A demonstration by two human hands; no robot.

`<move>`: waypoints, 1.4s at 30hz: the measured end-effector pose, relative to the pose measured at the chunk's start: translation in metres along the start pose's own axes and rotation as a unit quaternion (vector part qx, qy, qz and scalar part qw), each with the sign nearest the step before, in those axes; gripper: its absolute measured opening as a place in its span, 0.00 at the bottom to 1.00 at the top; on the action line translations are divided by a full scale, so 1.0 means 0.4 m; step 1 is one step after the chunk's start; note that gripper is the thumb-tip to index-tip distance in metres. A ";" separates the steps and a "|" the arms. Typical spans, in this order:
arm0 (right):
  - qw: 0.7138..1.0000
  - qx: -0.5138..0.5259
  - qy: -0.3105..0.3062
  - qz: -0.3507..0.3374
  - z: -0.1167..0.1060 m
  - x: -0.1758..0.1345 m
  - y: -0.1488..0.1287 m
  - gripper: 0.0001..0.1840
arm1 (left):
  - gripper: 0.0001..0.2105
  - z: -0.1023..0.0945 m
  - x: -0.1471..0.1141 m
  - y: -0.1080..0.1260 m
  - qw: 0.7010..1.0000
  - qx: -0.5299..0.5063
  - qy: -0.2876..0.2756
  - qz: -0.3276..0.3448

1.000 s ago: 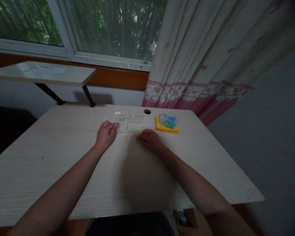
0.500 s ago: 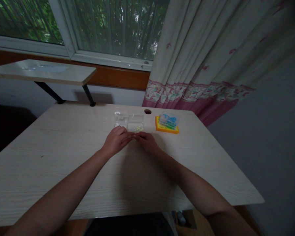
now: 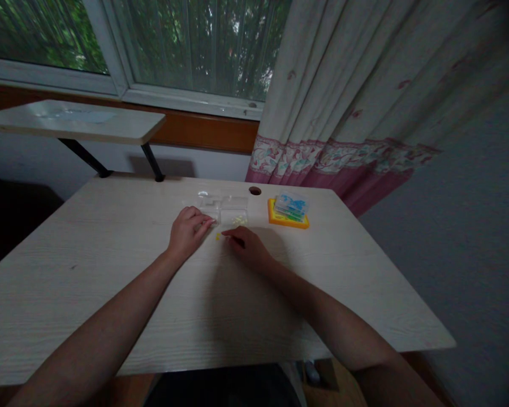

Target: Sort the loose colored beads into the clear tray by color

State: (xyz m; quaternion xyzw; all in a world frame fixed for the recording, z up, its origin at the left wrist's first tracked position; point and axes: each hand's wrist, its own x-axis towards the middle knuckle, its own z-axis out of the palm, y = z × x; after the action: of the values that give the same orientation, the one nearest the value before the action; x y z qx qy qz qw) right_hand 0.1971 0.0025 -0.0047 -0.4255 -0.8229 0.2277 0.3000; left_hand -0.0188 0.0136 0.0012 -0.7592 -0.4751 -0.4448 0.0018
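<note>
Small yellow piece [image 3: 218, 237] lay on the table [image 3: 110, 271], between both hands.
Right hand [image 3: 246, 245] curled, fingertips just beside it, grip unclear. Left hand [image 3: 188, 230] loosely bent, fingers against the clear plastic box [image 3: 228, 210]. Orange tray [image 3: 288, 215] sat further right.

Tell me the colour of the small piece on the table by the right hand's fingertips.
Yellow: the small piece, in the head view.

An orange tray [image 3: 288, 221] lies near a flowered curtain [image 3: 343, 102].
</note>
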 end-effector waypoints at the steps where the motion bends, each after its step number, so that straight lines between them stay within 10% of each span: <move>1: 0.999 -0.039 -0.010 -0.012 0.004 -0.003 -0.004 0.16 | 0.12 -0.001 0.002 -0.009 1.000 0.006 0.008 -0.016; 10: 0.976 -0.209 -0.058 -0.031 0.013 -0.002 -0.038 0.25 | 0.17 0.003 0.007 -0.039 0.996 0.048 0.027 -0.064; 42: 0.977 -0.198 -0.074 0.022 0.020 0.015 -0.019 0.16 | 0.14 0.023 -0.002 -0.048 0.997 0.062 -0.020 -0.051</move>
State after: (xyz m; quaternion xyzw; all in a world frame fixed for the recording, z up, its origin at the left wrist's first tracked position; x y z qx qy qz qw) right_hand 0.1845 0.0028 -0.0039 -0.4764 -0.8621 0.0976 0.1425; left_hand -0.0268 0.0275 -0.0129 -0.7414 -0.5397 -0.3985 0.0162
